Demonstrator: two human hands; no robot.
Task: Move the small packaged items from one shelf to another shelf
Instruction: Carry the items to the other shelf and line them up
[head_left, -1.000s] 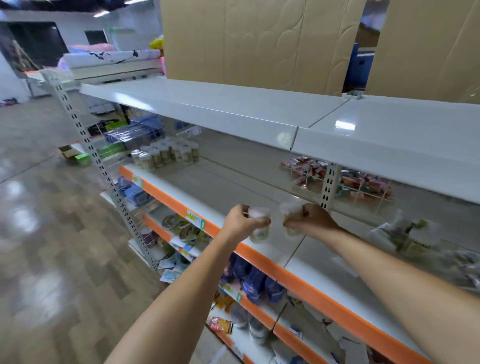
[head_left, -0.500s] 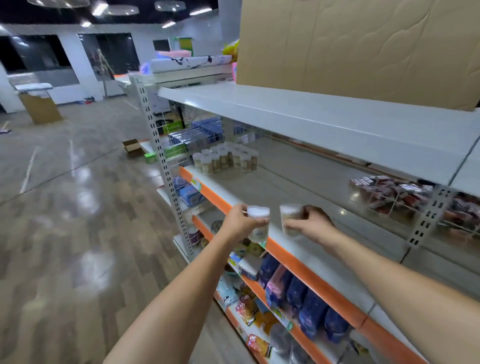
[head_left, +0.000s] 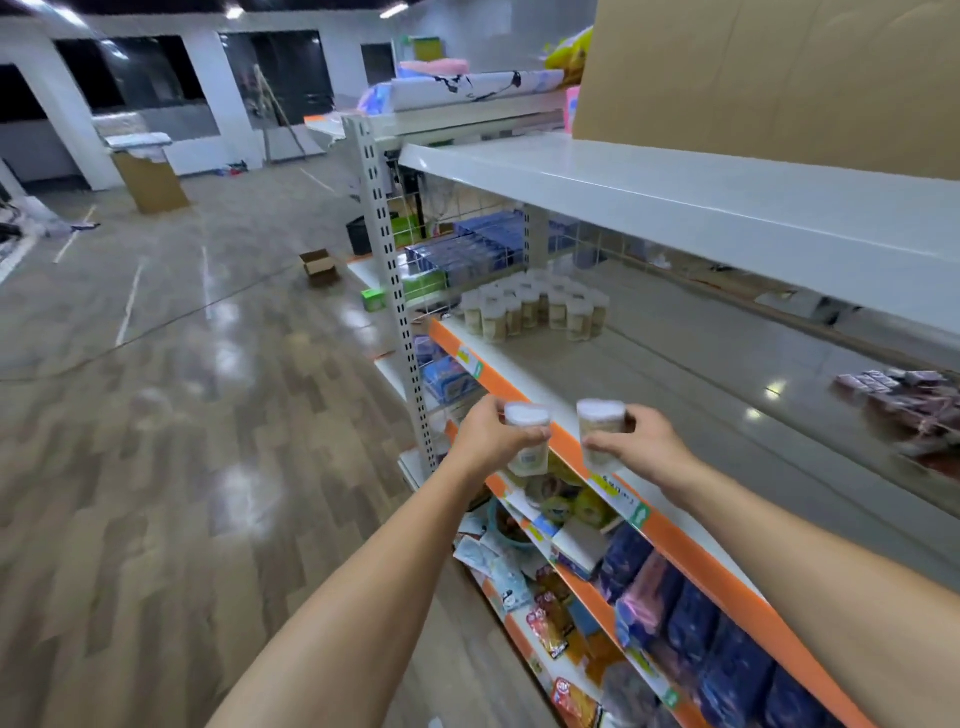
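My left hand grips a small clear jar with a white lid. My right hand grips a second jar of the same kind. Both jars hang upright just in front of the orange front edge of the middle shelf. A cluster of several matching jars stands at the far left end of that shelf, about an arm's length beyond my hands. Between the cluster and my hands the shelf surface is bare.
A white top shelf overhangs the middle shelf. Small reddish packets lie at its right. Lower shelves hold blue packs and snack bags. A perforated upright post marks the rack's left end. Cardboard boxes sit on the wooden floor.
The view has swung left along the rack, so the jar cluster now looks closer and the reddish packets have slid to the right. Both hands still hold their jars side by side.
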